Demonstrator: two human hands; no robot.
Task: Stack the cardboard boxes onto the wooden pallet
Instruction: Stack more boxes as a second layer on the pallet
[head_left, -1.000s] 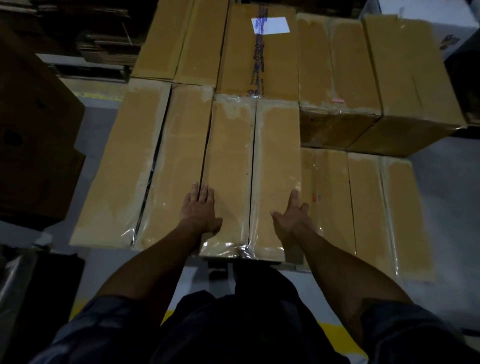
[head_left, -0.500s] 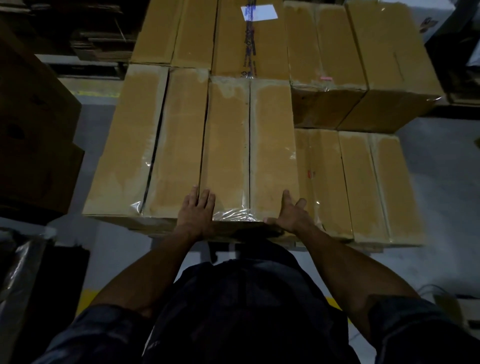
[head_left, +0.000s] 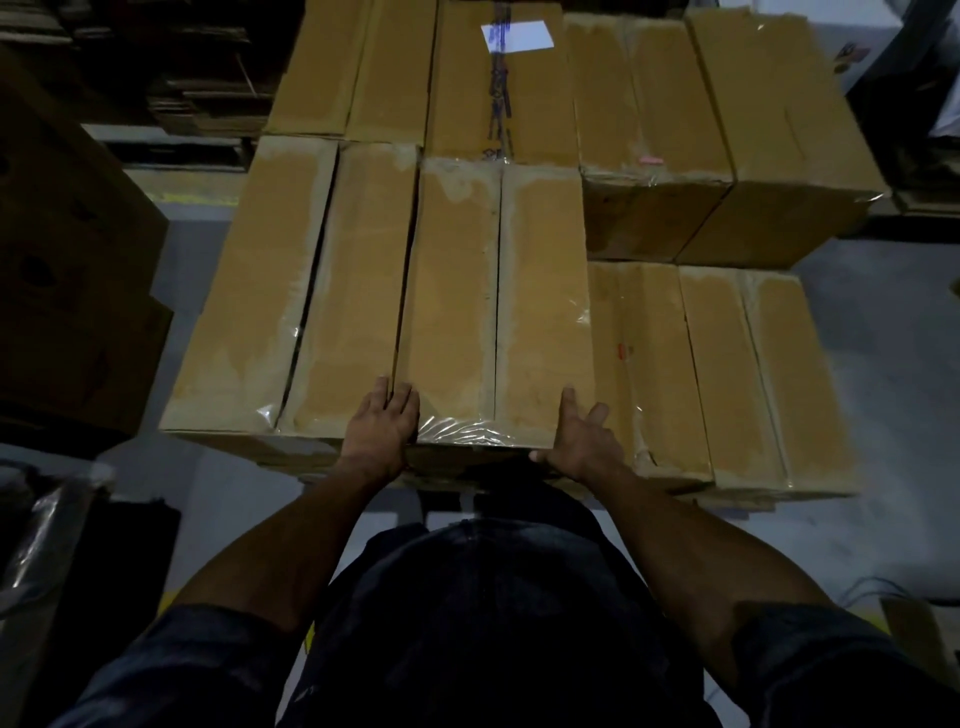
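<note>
I am looking down over my own arms at rows of long cardboard boxes packed side by side in dim light. The box (head_left: 498, 306) I am handling lies lengthwise away from me in the near row of the upper layer, level with its neighbour (head_left: 291, 291) on the left and higher than the lower boxes (head_left: 727, 374) on the right. The wooden pallet is hidden beneath the load; I cannot make it out.

My left hand (head_left: 383, 427) lies flat at the box's near left corner, fingers straight and together, reaching across the seam toward the neighbour. My right hand (head_left: 577, 435) cups the near right corner, fingers spread, thumb under the front edge. Neither grip closes around anything; both press.

What could go wrong, as I judge it: the near end is covered in wrinkled clear tape (head_left: 467, 431), which looks slick, so a palm could slide off during a push. My left fingers sit over the narrow gap between boxes and could be pinched if it closes. On the right the box has no support at its own height, so an uneven shove could skew it toward that drop and spoil the row.
</note>
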